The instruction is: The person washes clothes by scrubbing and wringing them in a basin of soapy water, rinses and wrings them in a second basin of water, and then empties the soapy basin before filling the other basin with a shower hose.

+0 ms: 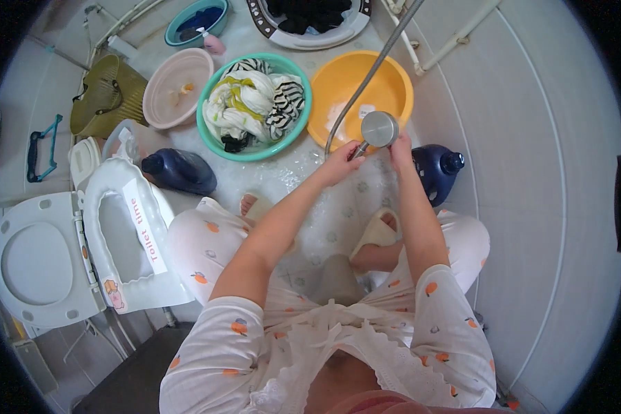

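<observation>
My left hand [343, 164] grips the handle of a metal shower head [380, 129], whose round part hangs over the near rim of an orange plastic basin [396, 83]. A grey flexible hose [371, 70] runs up from near that hand. My right hand [400, 150] is at the basin's near right rim, beside the shower head; its fingers are partly hidden, so what it holds is unclear. Left of the orange basin, a green basin [202, 121] holds wet white, yellow-green and black-striped cloth [248, 98]. The floor near the basins looks wet.
A pink basin [152, 111], a teal basin [173, 36] and an olive basket [101, 93] stand at the left. Dark blue bottles [186, 171] are on both sides. A toilet seat [95, 243] is at far left; a white-rimmed tub [310, 41] holds dark cloth. Wall pipes [458, 44] run at right.
</observation>
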